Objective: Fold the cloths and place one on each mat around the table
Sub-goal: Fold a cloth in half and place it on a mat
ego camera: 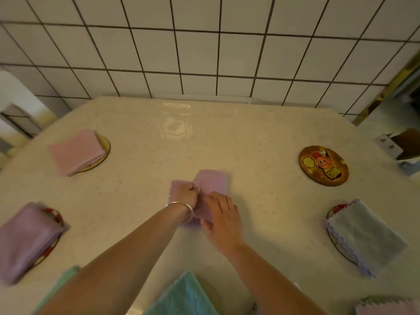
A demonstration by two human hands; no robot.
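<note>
At the counter's (250, 137) centre lies the pink cloth (212, 181), half folded. The left hand (184, 193) has its fingers curled, pinching the cloth's near-left edge; the right hand (223, 218) presses flat on its near half, fingers straight. The cloth looks light, soft and limp, so it will likely sag and unfold unless carried by its folded edge with both layers pinched. The one bare mat (323, 165) waits at 2 o'clock, well apart.
</note>
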